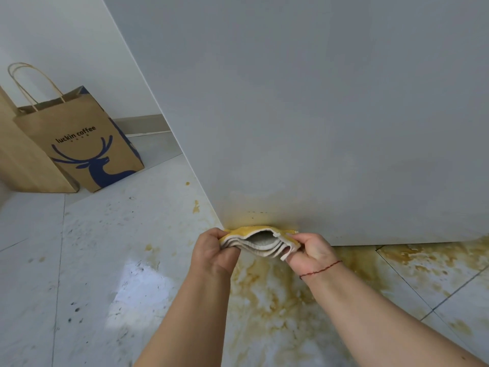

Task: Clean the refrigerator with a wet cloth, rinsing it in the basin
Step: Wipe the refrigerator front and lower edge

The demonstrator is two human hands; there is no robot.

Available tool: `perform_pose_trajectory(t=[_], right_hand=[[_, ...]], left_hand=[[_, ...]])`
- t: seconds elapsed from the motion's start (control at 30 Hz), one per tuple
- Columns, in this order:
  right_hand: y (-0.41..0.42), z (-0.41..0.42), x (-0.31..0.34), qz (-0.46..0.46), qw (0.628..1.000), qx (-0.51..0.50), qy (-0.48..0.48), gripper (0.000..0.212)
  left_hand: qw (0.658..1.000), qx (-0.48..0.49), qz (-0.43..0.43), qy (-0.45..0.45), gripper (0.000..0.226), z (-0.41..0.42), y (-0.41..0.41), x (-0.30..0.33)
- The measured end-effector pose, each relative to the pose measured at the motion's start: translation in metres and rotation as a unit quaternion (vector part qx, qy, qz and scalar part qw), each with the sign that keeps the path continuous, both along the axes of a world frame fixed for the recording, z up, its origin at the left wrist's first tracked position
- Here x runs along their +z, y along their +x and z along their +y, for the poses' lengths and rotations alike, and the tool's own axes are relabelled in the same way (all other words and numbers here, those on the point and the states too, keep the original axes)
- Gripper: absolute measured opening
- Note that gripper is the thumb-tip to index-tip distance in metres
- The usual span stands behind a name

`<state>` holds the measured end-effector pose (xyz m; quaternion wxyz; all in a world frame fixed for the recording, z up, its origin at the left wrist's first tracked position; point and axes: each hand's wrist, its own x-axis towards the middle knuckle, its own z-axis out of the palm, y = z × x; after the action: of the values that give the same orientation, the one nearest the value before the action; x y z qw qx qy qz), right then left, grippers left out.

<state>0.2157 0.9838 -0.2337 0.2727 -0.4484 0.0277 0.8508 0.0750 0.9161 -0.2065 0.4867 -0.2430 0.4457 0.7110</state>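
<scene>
**Refrigerator base, folded cloth and stained floor**

1. Large pale grey flat-sided refrigerator [317, 115]: fills the far and right part of the scene. Its lower near corner carries a yellowish smear just above the bottom edge.

2. Pale glossy tiled floor [92, 260]: runs from the left side to the near edge. Yellow-brown stains [277, 284] spread across it beneath the refrigerator's bottom edge and out to the right; small dark specks lie on the near left tiles.

3. Brown paper carrier bag with twisted handles, a blue deer print and the words "luckin coffee" [79, 139]: stands at the far left, by the white wall, well apart from the hands. A second plain brown paper surface [23, 157] leans just left of it, touching it.

4. Folded cloth, yellow on one face and off-white on the other [260, 241]: held against the lower corner of the refrigerator, its yellow side touching the bottom edge, its layered folds facing the camera.

5. Left hand [214, 250]: fingers curled round the left end of the cloth, grasping it.

6. Right hand [312, 251]: thumb and fingers pinching the right end of the cloth.

7. Thin red string bracelet [320, 270]: round the right wrist.
</scene>
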Motion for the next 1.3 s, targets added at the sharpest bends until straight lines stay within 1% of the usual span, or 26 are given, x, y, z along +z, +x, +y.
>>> perform_pose_trajectory(t=[0.1,0.2,0.23,0.3,0.33,0.37,0.43,0.47,0.5,0.57,0.63,0.7,0.77,0.83,0.9,0.93,1.03,1.1,1.2,1.3], right_hand=[[0.007,0.000,0.038,0.035,0.999,-0.015,0.014,0.024],[0.013,-0.001,0.067,0.068,0.997,-0.022,0.033,0.022],[0.015,-0.002,0.075,0.080,0.996,-0.023,0.040,0.022],[0.022,-0.008,0.090,0.111,0.992,-0.014,0.065,0.023],[0.025,-0.012,0.097,0.127,0.988,-0.008,0.084,0.024],[0.029,-0.017,0.104,0.137,0.985,-0.002,0.104,0.026],[0.037,-0.026,0.114,0.148,0.978,0.005,0.147,0.033],[0.041,-0.030,0.115,0.145,0.976,0.010,0.161,0.039],[0.047,-0.035,0.116,0.135,0.977,0.014,0.165,0.043],[0.063,-0.041,0.107,0.091,0.986,0.032,0.134,0.040],[0.080,-0.046,0.087,0.044,0.993,0.055,0.093,0.038],[0.093,-0.047,0.062,0.021,0.996,0.060,0.056,0.033],[0.100,-0.044,0.034,-0.017,0.998,0.047,0.028,0.033],[0.103,-0.036,0.010,-0.045,0.999,0.022,0.008,0.041],[0.103,-0.026,-0.001,-0.081,0.997,0.006,-0.007,0.038],[0.102,-0.020,-0.007,-0.086,0.996,-0.003,-0.009,0.033],[0.096,-0.004,-0.018,-0.114,0.993,-0.018,-0.013,0.026],[0.092,0.006,-0.028,-0.123,0.992,-0.031,-0.014,0.027],[0.089,0.021,-0.045,-0.133,0.990,-0.043,-0.024,0.035],[0.089,0.035,-0.049,-0.099,0.993,-0.058,-0.039,0.029]], left_hand=[[0.999,0.013,-0.010,0.029,0.052,0.000,-0.001,0.031],[0.997,0.023,0.000,0.076,0.053,-0.004,0.004,0.068],[0.995,0.031,0.003,0.097,0.052,-0.007,0.007,0.080],[0.991,0.035,0.019,0.127,0.044,-0.015,0.015,0.098],[0.989,0.034,0.028,0.144,0.040,-0.019,0.018,0.103],[0.985,0.031,0.037,0.165,0.042,-0.024,0.022,0.109],[0.977,0.022,0.048,0.207,0.054,-0.033,0.030,0.114],[0.974,0.014,0.057,0.220,0.056,-0.037,0.035,0.113],[0.973,0.004,0.068,0.222,0.054,-0.041,0.043,0.112],[0.979,-0.011,0.064,0.193,0.044,-0.049,0.059,0.099],[0.987,-0.035,0.012,0.155,0.044,-0.052,0.074,0.075],[0.993,-0.040,-0.045,0.104,0.033,-0.052,0.086,0.047],[0.996,-0.019,-0.072,0.045,0.022,-0.047,0.094,0.018],[0.998,-0.017,-0.068,0.000,0.026,-0.036,0.096,-0.010],[0.997,-0.046,-0.051,-0.031,0.027,-0.024,0.096,-0.026],[0.997,-0.054,-0.045,-0.041,0.026,-0.016,0.097,-0.031],[0.998,-0.036,-0.044,-0.027,0.022,0.004,0.102,-0.033],[0.998,-0.029,-0.052,-0.027,0.022,0.016,0.104,-0.036],[0.997,-0.038,-0.046,-0.047,0.023,0.030,0.107,-0.044],[0.996,-0.056,-0.045,-0.049,0.020,0.043,0.110,-0.046]])
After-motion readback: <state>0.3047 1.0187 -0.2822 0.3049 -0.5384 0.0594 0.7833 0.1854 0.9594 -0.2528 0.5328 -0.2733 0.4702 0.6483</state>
